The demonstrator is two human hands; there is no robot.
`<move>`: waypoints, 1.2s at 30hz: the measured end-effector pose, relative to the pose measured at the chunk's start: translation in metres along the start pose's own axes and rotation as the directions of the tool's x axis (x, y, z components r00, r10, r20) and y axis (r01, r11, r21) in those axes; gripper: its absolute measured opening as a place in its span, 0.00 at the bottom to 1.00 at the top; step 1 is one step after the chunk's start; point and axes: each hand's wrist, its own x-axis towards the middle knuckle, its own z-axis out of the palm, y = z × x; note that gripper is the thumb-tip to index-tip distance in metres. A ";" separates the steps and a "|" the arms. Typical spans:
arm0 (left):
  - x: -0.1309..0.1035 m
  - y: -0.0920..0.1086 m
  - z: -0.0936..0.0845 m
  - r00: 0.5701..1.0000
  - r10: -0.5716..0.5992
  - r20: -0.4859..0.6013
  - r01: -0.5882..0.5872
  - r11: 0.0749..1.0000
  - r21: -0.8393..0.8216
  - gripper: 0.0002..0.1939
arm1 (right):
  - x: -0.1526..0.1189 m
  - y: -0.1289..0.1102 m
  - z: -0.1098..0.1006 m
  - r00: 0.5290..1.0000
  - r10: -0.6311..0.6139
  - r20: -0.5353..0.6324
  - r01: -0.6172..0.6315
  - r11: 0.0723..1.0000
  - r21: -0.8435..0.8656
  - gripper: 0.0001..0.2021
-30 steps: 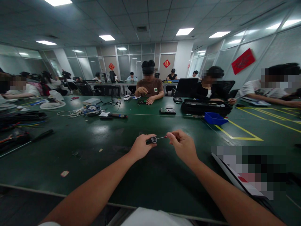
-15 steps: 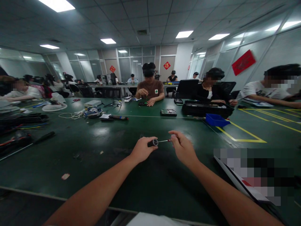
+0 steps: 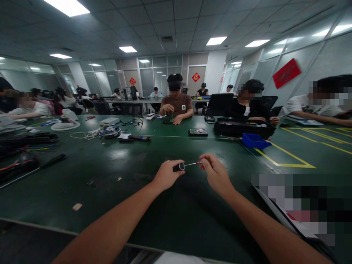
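My left hand (image 3: pixel 167 175) is closed around a short black cylinder (image 3: pixel 178 167), whose round end with a pale rim faces right. From the right, my right hand (image 3: pixel 216 170) pinches the red handle of a thin screwdriver (image 3: pixel 194 163). The metal shaft points left, and its tip is at the cylinder's round end; whether it is inside cannot be made out. Both hands are above the green table (image 3: pixel 154 216).
Across the table sits a person (image 3: pixel 177 104) handling small parts. A hard drive (image 3: pixel 198 132), a blue tray (image 3: pixel 255 140) and a long black casing (image 3: pixel 244 127) lie ahead. Cables (image 3: pixel 110 132) and a long screwdriver (image 3: pixel 53 160) are at left; a blurred-out flat object (image 3: pixel 291 205) lies at right.
The fingers of my right hand have closed in and shifted slightly on the screwdriver's handle. My left hand and the cylinder stay nearly in place.
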 end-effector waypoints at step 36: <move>-0.001 0.012 -0.005 0.999 0.040 -0.033 -0.040 0.999 -0.019 0.22 | 0.003 0.000 0.004 0.980 0.140 -0.140 -0.087 0.940 0.330 0.19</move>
